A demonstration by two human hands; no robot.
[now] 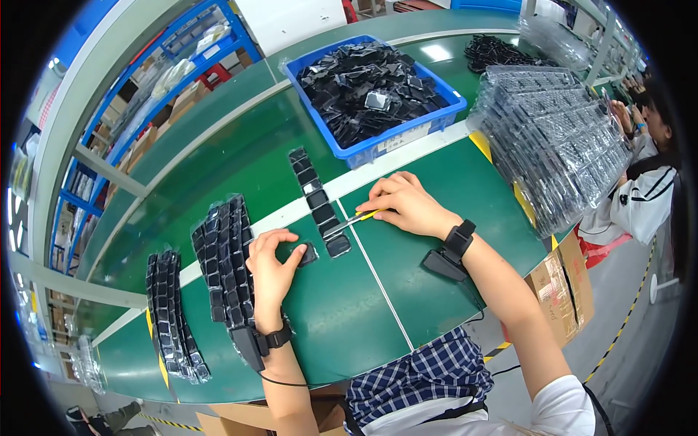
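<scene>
Small black square part (308,253): flat on the green table (363,305), just left of the near end of a strip, pinned under the left hand's fingertips.
Left hand (270,270): fingers curled down over the part, thumb spread alongside it; pressing rather than gripping; black wrist strap with a device below.
Strip of black square parts (314,198): one row in clear film, running away from the person across a white line on the table; nearest piece close to the loose part.
Yellow-handled tool (354,219): slim, metal tip laid on the strip's near end.
Right hand (403,205): fingers closed around the tool's handle, palm down on the table; black strap and device at the wrist.
Two stacks of film-packed black parts (222,254): left of the left hand, a second one further left.
Blue bin (378,145): beyond the strip, heaped with loose black parts.
Stack of clear plastic trays (549,138): right of the bin.
Cardboard box (563,287): below the table's right edge.
Another person (647,189): seated at far right.
</scene>
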